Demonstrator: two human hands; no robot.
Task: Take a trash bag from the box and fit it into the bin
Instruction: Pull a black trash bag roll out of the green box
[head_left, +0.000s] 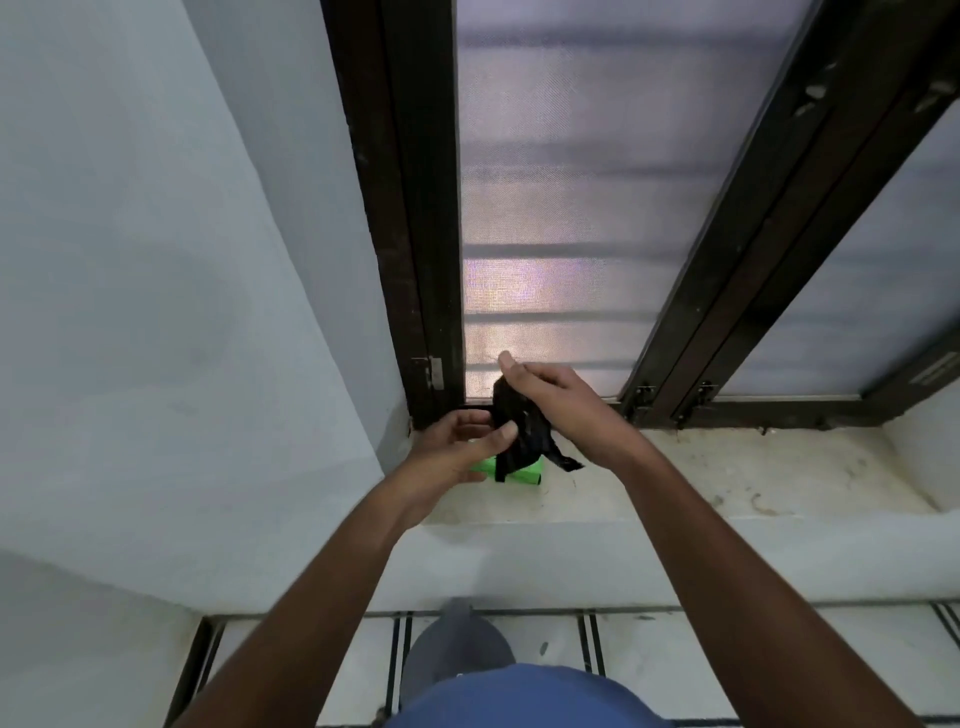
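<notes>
A bright green box (511, 472) lies on the pale stone window ledge (727, 478), close to the left corner, and most of it is hidden behind the hands; what it holds cannot be seen from here. Just above it, a crumpled black trash bag (519, 431) hangs in the air between both hands — one loose strip trailing down over the box, another flap sticking out to the right. The right hand (556, 400) grips the bag's upper part, fingers curled round the bunched plastic with the thumb raised. The left hand (462, 447) comes in from below and to the left, its thumb and fingertips pinching the bag's left edge. The ledge is stained and specked with grit. Behind it stands a dark-framed window (431, 208) with frosted, mesh-covered panes (550, 208), faint horizontal bars showing through. A plain white wall (156, 260) closes the left side, and below the ledge lies a white tiled floor (649, 654) with dark lines.
</notes>
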